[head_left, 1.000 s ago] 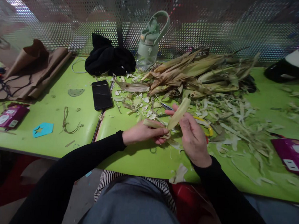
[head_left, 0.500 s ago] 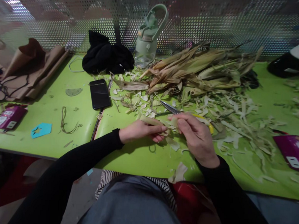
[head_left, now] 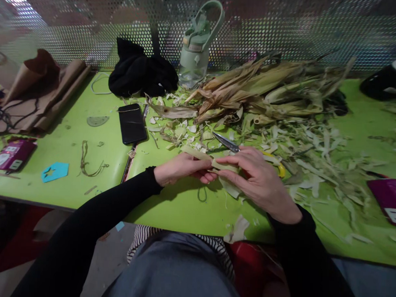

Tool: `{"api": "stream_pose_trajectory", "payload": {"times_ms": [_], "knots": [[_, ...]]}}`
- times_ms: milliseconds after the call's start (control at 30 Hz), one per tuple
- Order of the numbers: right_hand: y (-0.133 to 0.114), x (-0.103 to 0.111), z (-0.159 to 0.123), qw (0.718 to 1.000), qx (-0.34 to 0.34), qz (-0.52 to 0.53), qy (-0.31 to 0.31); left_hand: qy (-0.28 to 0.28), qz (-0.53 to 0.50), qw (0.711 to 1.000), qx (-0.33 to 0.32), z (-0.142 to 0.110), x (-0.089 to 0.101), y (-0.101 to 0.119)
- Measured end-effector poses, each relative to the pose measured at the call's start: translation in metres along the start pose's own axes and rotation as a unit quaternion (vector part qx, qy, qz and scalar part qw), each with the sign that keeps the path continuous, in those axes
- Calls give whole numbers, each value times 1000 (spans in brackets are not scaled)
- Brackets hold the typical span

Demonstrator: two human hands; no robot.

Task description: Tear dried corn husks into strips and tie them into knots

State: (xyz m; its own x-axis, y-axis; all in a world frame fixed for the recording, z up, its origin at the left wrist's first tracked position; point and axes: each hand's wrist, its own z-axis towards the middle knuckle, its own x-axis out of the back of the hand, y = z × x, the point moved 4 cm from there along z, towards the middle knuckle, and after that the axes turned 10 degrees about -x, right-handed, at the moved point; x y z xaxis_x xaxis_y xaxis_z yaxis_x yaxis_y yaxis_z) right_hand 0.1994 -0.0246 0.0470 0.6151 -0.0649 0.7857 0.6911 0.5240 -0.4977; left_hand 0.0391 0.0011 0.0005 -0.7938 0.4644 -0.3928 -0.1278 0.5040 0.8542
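My left hand (head_left: 180, 169) and my right hand (head_left: 255, 179) meet over the green table (head_left: 169, 208), both pinched on a pale corn husk strip (head_left: 197, 153) that lies folded between them. The strip's free end pokes out to the upper left of my left fingers. Scissors with yellow handles (head_left: 231, 144) lie on the table just behind my right hand, blades pointing left. A heap of dry corn husks (head_left: 262, 90) sits further back, with several cut husk scraps (head_left: 316, 149) strewn to the right.
A black phone (head_left: 131, 123) lies left of the scraps. Behind it are a black cloth (head_left: 142, 74) and a green water bottle (head_left: 197, 48) against a perforated metal screen. Brown paper (head_left: 39, 93) sits far left, purple packets (head_left: 10, 154) at both sides, and a blue star cut-out (head_left: 55, 171) nearby.
The husk strip stood upright in my right hand a second ago. It is now folded down flat between both hands, and my right hand has lowered and closed over it.
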Motion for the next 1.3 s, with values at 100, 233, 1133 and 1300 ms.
{"api": "stream_pose_trajectory", "payload": {"times_ms": [100,233,1133,1300], "knots": [[-1,1,0,1000,-8,-14,5,-6,11,1000,-14,0,0,1],[0,1,0,999,-7,-10,38,-9,30,999,-25,0,-1,1],[-1,-2,0,998,21,-62,-4,-102,67,987,-109,1,-2,7],[1,-5,-1,996,19,-82,-9,-104,120,980,-122,3,-3,6]]}}
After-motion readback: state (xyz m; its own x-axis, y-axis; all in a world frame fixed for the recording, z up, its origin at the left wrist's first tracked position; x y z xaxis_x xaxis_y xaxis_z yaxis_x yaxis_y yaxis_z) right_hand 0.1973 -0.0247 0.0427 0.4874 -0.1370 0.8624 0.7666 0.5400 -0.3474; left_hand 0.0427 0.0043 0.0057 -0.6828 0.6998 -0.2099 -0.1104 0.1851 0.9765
